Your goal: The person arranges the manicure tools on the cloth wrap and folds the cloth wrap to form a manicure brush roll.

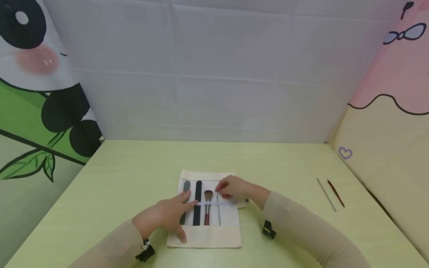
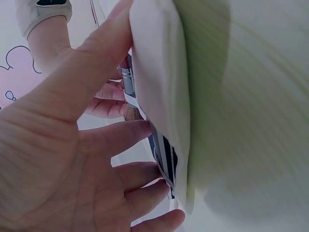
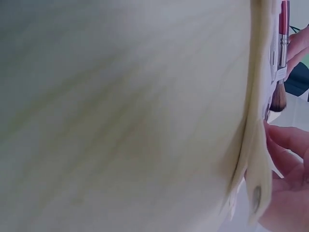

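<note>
A cream fabric tool pouch (image 1: 204,238) lies unfolded on the table. Its white lining holds a grey flat strip (image 1: 187,185), a black flat strip (image 1: 198,191), a makeup brush (image 1: 208,195) with a dark red handle, and a thin silver metal tool (image 1: 219,214). A white elastic band (image 1: 225,203) crosses them. With fingers spread, my left hand (image 1: 166,214) rests on the pouch's left side, its fingertips over the grey strip. Fingers of my right hand (image 1: 232,186) pinch the upper end of the metal tool; that tip is hidden.
Farther right on the table lie another thin silver tool (image 1: 326,194) and a dark red-brown stick (image 1: 336,192). The pouch's strap with a metal snap (image 3: 257,198) sticks out under my right hand. A white sheet (image 1: 214,93) stands behind the table, with printed panels at both sides.
</note>
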Action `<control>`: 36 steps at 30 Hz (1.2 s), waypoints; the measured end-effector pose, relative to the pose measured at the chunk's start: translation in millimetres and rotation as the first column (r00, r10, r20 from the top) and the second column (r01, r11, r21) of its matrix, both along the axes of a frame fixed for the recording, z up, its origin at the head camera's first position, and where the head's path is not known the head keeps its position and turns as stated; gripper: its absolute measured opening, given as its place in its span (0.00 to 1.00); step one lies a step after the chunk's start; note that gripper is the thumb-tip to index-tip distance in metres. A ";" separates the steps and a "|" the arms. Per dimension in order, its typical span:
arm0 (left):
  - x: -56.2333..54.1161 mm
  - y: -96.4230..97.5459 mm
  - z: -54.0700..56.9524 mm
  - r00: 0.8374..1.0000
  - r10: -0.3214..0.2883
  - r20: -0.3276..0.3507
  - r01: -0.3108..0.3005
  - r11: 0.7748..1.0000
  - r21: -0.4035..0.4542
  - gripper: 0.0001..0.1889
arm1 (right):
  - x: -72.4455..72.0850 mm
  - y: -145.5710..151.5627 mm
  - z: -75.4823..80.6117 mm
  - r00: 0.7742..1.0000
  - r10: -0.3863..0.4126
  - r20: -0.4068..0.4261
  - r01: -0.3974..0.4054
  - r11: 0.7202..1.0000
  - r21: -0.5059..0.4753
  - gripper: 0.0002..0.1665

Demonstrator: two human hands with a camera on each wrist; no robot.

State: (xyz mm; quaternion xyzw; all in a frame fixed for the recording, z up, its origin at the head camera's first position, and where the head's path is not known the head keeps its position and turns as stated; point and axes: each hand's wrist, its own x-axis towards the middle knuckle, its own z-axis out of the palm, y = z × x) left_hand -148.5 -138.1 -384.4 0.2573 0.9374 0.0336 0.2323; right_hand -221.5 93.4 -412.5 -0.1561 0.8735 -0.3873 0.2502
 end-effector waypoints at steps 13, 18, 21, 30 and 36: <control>5.2 -9.1 -0.9 1.000 -0.026 -0.007 0.026 0.999 0.019 0.55 | 14.0 -2.1 5.8 0.992 0.091 -0.082 -0.081 0.990 0.116 0.10; 7.0 -12.4 -1.2 1.000 -0.025 -0.002 0.025 1.000 0.014 0.55 | 18.3 5.2 7.5 0.988 0.106 -0.110 -0.092 0.987 0.129 0.12; 8.8 -13.8 -0.5 1.000 -0.024 0.000 0.024 1.000 0.018 0.55 | 20.3 13.2 7.6 0.988 0.098 -0.121 -0.083 0.989 0.123 0.13; 15.4 -19.3 -1.2 0.999 -0.053 -0.014 0.053 0.998 0.026 0.55 | 33.1 51.6 8.1 0.996 -0.001 -0.089 0.001 1.000 0.006 0.16; 17.2 -21.6 -0.9 0.998 -0.066 -0.012 0.066 0.998 0.017 0.56 | 48.6 92.1 9.0 0.994 -0.070 -0.081 0.065 0.996 -0.064 0.19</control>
